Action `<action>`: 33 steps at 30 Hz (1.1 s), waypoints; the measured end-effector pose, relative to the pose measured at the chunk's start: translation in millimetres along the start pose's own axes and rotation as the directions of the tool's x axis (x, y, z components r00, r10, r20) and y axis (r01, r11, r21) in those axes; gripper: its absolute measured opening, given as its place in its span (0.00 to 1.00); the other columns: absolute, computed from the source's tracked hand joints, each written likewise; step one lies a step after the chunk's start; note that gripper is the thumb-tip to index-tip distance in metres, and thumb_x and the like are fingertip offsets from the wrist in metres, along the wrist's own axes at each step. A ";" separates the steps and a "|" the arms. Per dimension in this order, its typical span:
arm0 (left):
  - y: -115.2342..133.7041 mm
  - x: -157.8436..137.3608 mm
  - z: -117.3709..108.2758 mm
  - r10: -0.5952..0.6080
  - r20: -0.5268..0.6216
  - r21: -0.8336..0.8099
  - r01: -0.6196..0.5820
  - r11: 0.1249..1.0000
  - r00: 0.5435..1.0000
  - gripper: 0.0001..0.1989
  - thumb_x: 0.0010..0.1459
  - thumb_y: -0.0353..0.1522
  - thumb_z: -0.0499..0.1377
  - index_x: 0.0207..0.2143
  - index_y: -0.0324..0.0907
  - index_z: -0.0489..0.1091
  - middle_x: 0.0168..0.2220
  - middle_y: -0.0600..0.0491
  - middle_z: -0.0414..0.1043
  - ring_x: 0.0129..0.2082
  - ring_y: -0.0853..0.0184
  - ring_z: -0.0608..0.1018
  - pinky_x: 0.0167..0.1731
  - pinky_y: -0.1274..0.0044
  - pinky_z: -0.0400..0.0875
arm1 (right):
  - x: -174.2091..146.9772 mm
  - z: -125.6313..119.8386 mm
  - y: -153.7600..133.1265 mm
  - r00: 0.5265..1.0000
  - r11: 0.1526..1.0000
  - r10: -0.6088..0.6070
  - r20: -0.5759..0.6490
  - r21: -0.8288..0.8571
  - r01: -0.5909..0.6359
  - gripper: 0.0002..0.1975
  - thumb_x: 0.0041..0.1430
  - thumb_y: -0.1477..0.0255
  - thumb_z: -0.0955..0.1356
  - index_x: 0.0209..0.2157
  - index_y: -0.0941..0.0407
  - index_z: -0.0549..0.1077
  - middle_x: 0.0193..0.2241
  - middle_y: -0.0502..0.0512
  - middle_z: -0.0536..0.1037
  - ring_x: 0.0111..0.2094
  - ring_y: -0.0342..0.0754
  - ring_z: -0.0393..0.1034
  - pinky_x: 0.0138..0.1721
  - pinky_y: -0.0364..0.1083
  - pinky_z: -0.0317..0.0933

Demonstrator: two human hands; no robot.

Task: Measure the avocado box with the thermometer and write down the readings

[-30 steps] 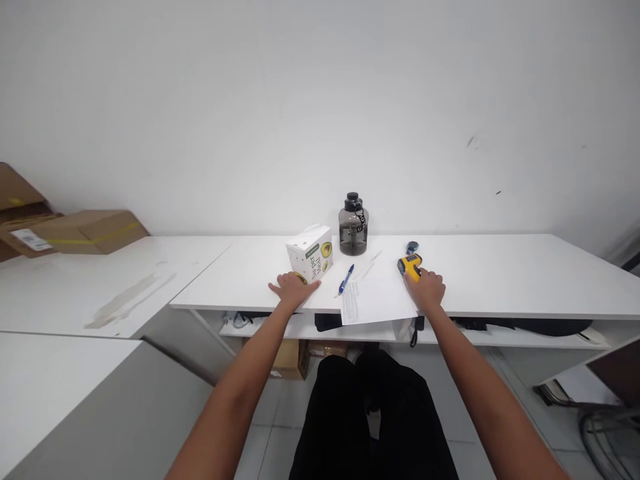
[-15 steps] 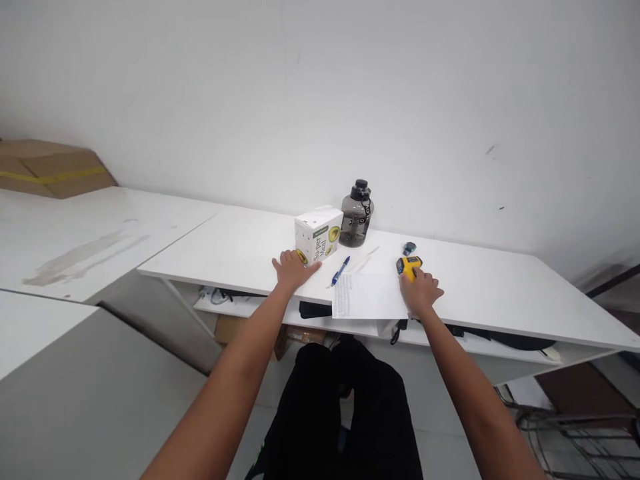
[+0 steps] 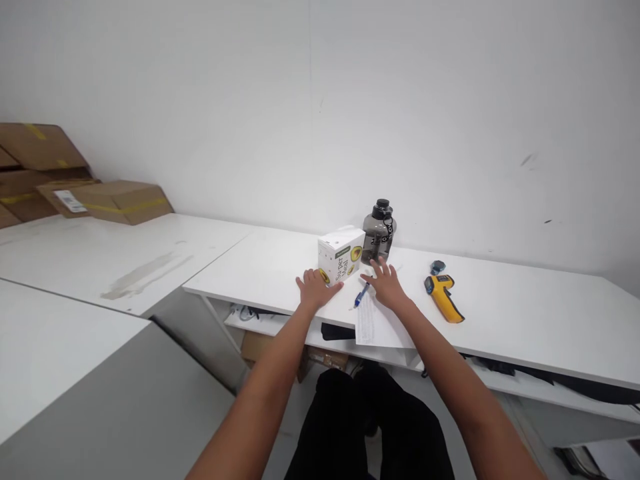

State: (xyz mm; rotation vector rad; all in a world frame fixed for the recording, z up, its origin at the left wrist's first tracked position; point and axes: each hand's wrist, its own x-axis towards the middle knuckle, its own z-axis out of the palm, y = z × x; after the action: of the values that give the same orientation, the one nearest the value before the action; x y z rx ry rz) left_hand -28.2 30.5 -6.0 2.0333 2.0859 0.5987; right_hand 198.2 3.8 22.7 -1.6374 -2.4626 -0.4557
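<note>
A white carton (image 3: pixel 342 257) printed with avocados and the words "Super Meal" stands upright on the white table. My left hand (image 3: pixel 316 291) rests at its near left corner, thumb and fingers spread, seemingly touching it. Over the blue pen (image 3: pixel 361 297) and a printed sheet of paper (image 3: pixel 367 327), my right hand (image 3: pixel 388 285) is open with its fingers apart. The hand and wrist cover part of the sheet. Just behind the fingers is a grey translucent water bottle (image 3: pixel 376 235) with a black cap. The yellow infrared thermometer (image 3: pixel 445 299) lies on its side to the right.
A small dark object (image 3: pixel 437 267), perhaps a watch, lies behind the thermometer. Cardboard boxes (image 3: pixel 125 201) are stacked on the adjoining white table (image 3: pixel 215 240) at far left. Below the tabletop runs a shelf (image 3: pixel 300 327) with cables and dark items. A wall rises behind.
My right hand has let go of the yellow thermometer and moved left to above the pen. The left hand stays by the carton. The view has shifted left and up.
</note>
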 end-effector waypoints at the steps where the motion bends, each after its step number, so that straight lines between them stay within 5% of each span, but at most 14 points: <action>1: -0.3 0.0 0.4 -0.001 -0.007 0.002 0.001 1.000 1.000 0.42 0.49 0.60 0.51 0.56 0.38 0.59 0.60 0.34 0.59 0.66 0.45 0.54 0.63 0.51 0.38 | 3.9 3.1 -3.7 0.998 0.998 -0.067 0.001 0.001 0.067 0.26 0.53 0.86 0.66 0.51 0.51 0.75 0.64 0.62 0.64 0.67 0.64 0.49 0.62 0.65 0.45; 5: -0.1 -0.4 1.1 0.006 -0.005 0.006 -0.006 1.000 1.000 0.40 0.51 0.59 0.51 0.56 0.40 0.59 0.60 0.35 0.60 0.66 0.46 0.53 0.63 0.52 0.38 | 3.2 2.9 -4.4 0.964 0.971 -0.239 -0.115 -0.011 0.240 0.15 0.61 0.83 0.64 0.41 0.53 0.78 0.55 0.61 0.74 0.61 0.57 0.59 0.62 0.60 0.46; 10: 1.0 -0.1 1.0 -0.001 0.006 0.006 0.001 1.000 1.000 0.42 0.51 0.61 0.50 0.57 0.39 0.57 0.63 0.33 0.57 0.67 0.46 0.52 0.63 0.51 0.36 | -12.0 -10.2 5.2 0.992 1.000 -0.011 -0.127 0.012 0.013 0.18 0.65 0.81 0.60 0.48 0.56 0.76 0.41 0.62 0.78 0.45 0.56 0.68 0.47 0.53 0.59; 13: 1.1 0.5 1.2 0.001 0.012 0.003 -0.001 1.000 1.000 0.43 0.51 0.61 0.50 0.57 0.39 0.57 0.63 0.33 0.56 0.67 0.47 0.51 0.63 0.51 0.35 | -15.1 -5.6 0.0 0.999 0.995 0.007 -0.052 0.101 -0.001 0.20 0.64 0.75 0.64 0.57 0.57 0.70 0.50 0.64 0.76 0.51 0.58 0.66 0.47 0.52 0.60; 17: 0.4 1.0 1.9 -0.003 -0.005 -0.007 0.003 1.000 1.000 0.41 0.49 0.61 0.52 0.55 0.41 0.59 0.61 0.36 0.59 0.66 0.47 0.54 0.63 0.53 0.36 | -14.2 5.4 -13.9 0.997 0.986 -0.054 0.060 0.161 0.044 0.13 0.65 0.72 0.64 0.48 0.55 0.76 0.56 0.60 0.74 0.61 0.60 0.60 0.55 0.56 0.57; 21: 0.2 0.5 1.7 -0.008 -0.042 -0.024 0.007 1.000 0.999 0.40 0.49 0.61 0.52 0.53 0.41 0.60 0.58 0.37 0.61 0.64 0.47 0.57 0.63 0.53 0.38 | -21.5 1.5 -19.0 0.993 0.978 -0.102 -0.061 0.177 0.111 0.15 0.66 0.78 0.58 0.44 0.57 0.74 0.48 0.62 0.78 0.57 0.56 0.64 0.61 0.58 0.47; 24: 0.7 0.0 0.7 0.005 -0.030 -0.034 -0.006 0.999 1.000 0.41 0.49 0.61 0.51 0.53 0.40 0.60 0.58 0.36 0.61 0.63 0.47 0.57 0.63 0.53 0.39 | -35.0 -6.0 -15.7 0.970 0.954 0.111 -0.217 0.298 -0.043 0.13 0.67 0.75 0.57 0.43 0.58 0.71 0.38 0.61 0.78 0.42 0.53 0.71 0.56 0.56 0.52; 28: 1.3 0.4 -0.1 -0.006 -0.027 -0.034 0.005 0.999 1.000 0.40 0.49 0.61 0.52 0.53 0.41 0.59 0.58 0.36 0.61 0.63 0.47 0.57 0.63 0.53 0.38 | -54.8 -6.2 -13.5 0.828 0.828 0.429 -0.361 0.523 -0.201 0.14 0.63 0.59 0.62 0.29 0.53 0.65 0.25 0.51 0.69 0.28 0.49 0.65 0.45 0.51 0.58; 33: 0.8 1.0 0.7 -0.003 -0.031 -0.045 0.001 0.999 1.000 0.39 0.49 0.59 0.53 0.53 0.41 0.59 0.58 0.36 0.60 0.64 0.46 0.57 0.63 0.52 0.38 | -62.4 6.6 -14.3 0.793 0.638 0.512 -0.331 0.765 -0.092 0.27 0.67 0.51 0.52 0.26 0.52 0.67 0.32 0.57 0.72 0.37 0.52 0.69 0.43 0.51 0.61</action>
State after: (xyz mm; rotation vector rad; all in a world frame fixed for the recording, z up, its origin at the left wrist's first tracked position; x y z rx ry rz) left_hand -27.3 31.6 -6.2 2.0104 2.0721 0.6743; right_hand 210.0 -53.7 -3.9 -1.3029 -1.5605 0.1267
